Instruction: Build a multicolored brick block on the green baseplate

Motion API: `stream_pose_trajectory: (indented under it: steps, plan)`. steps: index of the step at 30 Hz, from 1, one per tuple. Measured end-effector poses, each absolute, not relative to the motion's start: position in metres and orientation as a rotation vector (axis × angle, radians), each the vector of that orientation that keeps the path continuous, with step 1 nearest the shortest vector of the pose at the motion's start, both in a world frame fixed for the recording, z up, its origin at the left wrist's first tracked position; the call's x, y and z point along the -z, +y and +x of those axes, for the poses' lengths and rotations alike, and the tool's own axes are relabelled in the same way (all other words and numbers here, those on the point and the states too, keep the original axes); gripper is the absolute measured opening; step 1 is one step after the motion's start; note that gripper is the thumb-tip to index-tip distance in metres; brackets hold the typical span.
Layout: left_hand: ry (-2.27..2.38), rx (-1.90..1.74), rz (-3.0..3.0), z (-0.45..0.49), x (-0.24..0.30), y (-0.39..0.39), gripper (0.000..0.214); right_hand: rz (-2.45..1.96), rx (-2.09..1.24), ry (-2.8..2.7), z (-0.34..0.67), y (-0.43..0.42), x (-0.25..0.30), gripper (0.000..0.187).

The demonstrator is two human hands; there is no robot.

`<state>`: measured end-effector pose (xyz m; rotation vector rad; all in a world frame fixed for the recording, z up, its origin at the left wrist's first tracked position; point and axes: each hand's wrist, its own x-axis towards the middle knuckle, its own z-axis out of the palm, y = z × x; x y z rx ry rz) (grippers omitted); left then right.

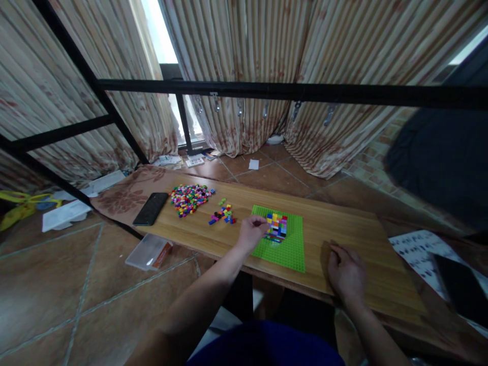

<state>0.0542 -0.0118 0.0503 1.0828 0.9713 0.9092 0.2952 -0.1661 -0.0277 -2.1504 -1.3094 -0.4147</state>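
Observation:
A small block of multicoloured toy building bricks (277,227) stands on a green studded baseplate (293,254). My left hand (251,233) is at the left side of this brick build, thumb and index finger pinched together against its edge. Whatever is between those fingertips is too small or hidden to make out. To the right of the baseplate, my right hand (347,273) rests on the wooden board (320,216), fingers loosely bent and apart from the thumb, with nothing visible in it. A few loose bricks (224,214) lie left of my left hand.
A larger heap of small bricks (189,198) lies at the board's left, beside a black phone (151,209). Below is a clear plastic box (148,252) on the tiled floor. A written sheet (414,249) and a dark device (463,284) lie at right. A black metal bar (259,90) crosses ahead.

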Motion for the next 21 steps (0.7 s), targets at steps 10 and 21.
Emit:
stream_pose_trajectory:
  steps: [10, 21]
  plan:
    - [1.024, -0.959, 1.185, 0.030, -0.037, -0.014, 0.019, -2.140, 0.391, -1.331, 0.298, -0.167, 0.030, 0.040]
    - [0.993, -0.945, 1.418, 0.037, -0.021, -0.023, 0.021, -2.142, 0.413, -1.345, 0.299, -0.169, 0.028, 0.038]
